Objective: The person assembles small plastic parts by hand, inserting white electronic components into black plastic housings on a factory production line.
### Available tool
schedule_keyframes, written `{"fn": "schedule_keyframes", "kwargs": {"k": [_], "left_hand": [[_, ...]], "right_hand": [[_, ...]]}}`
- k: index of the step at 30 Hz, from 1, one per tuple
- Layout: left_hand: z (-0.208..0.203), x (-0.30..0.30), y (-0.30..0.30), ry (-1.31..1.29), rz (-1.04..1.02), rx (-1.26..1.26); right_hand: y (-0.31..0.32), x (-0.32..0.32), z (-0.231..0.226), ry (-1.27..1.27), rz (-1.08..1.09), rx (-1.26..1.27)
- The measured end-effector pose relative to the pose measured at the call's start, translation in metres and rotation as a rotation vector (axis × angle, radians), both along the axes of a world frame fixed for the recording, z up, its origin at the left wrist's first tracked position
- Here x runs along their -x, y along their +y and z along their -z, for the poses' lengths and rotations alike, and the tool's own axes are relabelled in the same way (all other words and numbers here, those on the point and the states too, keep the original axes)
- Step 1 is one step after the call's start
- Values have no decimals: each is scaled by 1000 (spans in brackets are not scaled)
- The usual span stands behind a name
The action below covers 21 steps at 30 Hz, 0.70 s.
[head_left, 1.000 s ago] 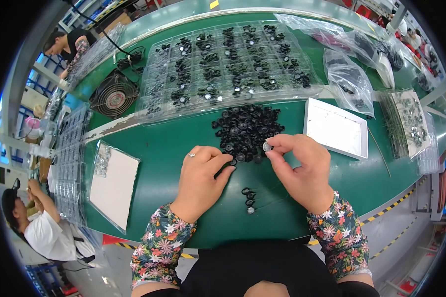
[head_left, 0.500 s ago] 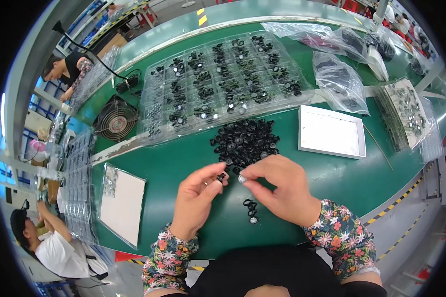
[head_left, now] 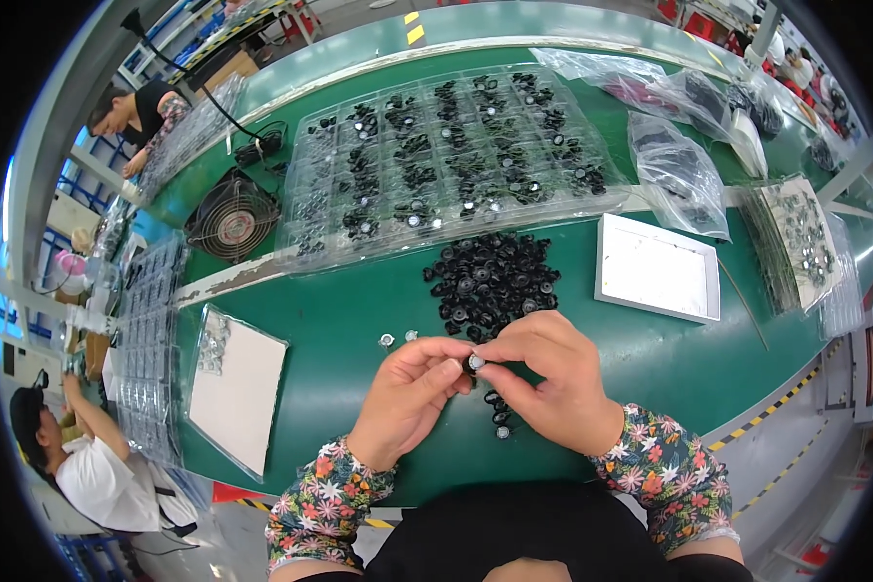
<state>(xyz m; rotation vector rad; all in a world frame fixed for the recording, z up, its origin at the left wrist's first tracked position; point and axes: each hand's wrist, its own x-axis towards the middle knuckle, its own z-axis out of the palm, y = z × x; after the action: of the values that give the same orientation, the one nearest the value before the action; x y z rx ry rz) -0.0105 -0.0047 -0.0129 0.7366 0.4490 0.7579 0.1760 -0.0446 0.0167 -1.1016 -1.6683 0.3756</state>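
In front of me, my left hand (head_left: 409, 396) and my right hand (head_left: 555, 386) meet fingertip to fingertip. Between their pinched fingers is a small black part with a round silver-white disc (head_left: 475, 363) on it. Just beyond the fingers lies a heap of small black round parts (head_left: 490, 276). Below the fingertips, a short row of black parts (head_left: 500, 417) rests on the green table, its nearest one showing a pale disc. Two small silver-white round pieces (head_left: 387, 339) lie to the left of the heap.
A clear compartment tray (head_left: 456, 165) of black parts stands behind the heap. To the right are a white box lid (head_left: 655, 276), a thin stick and plastic bags (head_left: 677, 175). At left lie a pale board (head_left: 238, 398) and a fan (head_left: 233, 218). Two people work at far left.
My hands have come together; the black part from my left fingers and the silver-white disc from my right now meet. Two silver-white pieces beyond my left hand have come into sight.
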Motion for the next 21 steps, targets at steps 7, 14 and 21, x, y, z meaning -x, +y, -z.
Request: {"fn": "schedule_keyframes", "kwargs": {"k": [7, 14, 21], "left_hand": [[-1, -1, -1, -34, 6, 39], [0, -3, -1, -55, -19, 60], [3, -1, -1, -66, -18, 32]], "right_hand": [[-1, 0, 0, -19, 29, -14], [-2, 1, 2, -37, 41, -23], [-2, 2, 1, -69, 44, -49]]}}
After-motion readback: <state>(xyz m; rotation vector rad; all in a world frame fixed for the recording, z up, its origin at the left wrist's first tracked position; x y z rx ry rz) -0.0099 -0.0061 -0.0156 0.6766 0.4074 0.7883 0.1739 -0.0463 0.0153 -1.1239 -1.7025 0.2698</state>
